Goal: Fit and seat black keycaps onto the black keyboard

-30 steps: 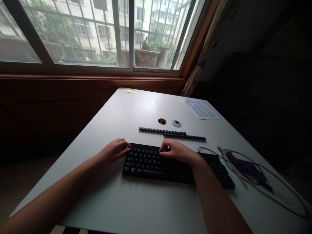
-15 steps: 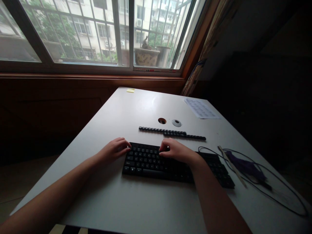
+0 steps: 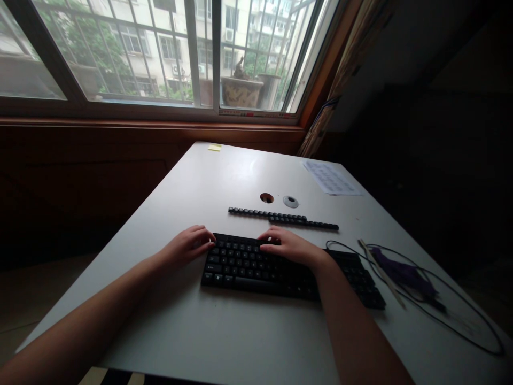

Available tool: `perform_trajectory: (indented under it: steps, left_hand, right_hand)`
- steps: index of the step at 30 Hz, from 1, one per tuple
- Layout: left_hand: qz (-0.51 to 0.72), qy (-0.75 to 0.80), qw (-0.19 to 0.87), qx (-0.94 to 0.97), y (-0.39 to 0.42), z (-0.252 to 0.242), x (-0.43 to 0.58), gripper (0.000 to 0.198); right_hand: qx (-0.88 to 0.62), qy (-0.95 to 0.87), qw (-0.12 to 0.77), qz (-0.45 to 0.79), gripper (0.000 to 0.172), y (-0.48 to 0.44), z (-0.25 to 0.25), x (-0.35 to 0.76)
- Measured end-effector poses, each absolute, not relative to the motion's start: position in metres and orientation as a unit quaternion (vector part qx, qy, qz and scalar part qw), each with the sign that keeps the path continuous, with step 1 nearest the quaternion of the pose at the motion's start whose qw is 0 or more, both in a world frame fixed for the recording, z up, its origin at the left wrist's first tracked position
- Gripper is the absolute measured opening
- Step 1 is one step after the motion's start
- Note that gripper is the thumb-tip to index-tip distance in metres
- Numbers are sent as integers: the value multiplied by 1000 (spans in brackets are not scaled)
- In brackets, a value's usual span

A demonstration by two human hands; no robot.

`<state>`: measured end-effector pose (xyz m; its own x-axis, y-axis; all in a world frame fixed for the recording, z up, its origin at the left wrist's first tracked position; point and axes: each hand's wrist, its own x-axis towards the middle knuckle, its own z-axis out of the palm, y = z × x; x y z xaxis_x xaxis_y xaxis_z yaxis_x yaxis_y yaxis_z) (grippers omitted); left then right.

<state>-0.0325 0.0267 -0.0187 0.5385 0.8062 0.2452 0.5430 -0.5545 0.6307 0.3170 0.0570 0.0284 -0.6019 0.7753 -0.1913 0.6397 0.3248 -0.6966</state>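
Note:
A black keyboard (image 3: 240, 263) lies on the white table, turned slightly, with the upper rows partly covered. At its top left corner, my left hand (image 3: 194, 243) has thumb and fingers closed on the edge. My right hand (image 3: 289, 247) rests over the middle of the upper rows, its fingertips reaching the back edge and the thumb held apart below. Nothing shows between those fingers. Behind the keyboard, loose black keycaps stand in a long row (image 3: 260, 213), with a shorter row (image 3: 320, 225) reaching to the right.
A black cable (image 3: 460, 299) loops at the right around a purple cloth (image 3: 404, 272) and a thin pale stick (image 3: 380, 272). Beyond the keycaps are a table hole (image 3: 266, 198) and its grey cover (image 3: 290, 201). Printed paper (image 3: 332, 179) and a yellow note (image 3: 215, 147) lie farther back.
My right hand's fingers have spread from a pinch over the keys and stretched to the keyboard's back edge. My left hand stays at the corner.

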Motion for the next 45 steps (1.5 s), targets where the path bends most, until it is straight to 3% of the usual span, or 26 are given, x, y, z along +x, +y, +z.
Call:
perform_trajectory:
  steps: [19,32,37,42,45]
  left_hand:
    - [266,401,259,837,26,-19,-32,20]
    - [261,400,252,841,27,-16,-32,21]
    - [263,395,251,844,28,-18,-33,21]
    - [264,397,250,843,27,-19,-32,20]
    - [264,397,254,841,27,-19,-32,20]
  right_hand:
    - [-475,-780,93,397,32,62,22,314]
    - [-460,-798,73,382,43,59,26,319]
    - [-477,-791,99,371,32,57,30,317]
    - [-466,-794,96,379,40,55,31,317]
    - [-469,-803,103,354,33,55,30,316]
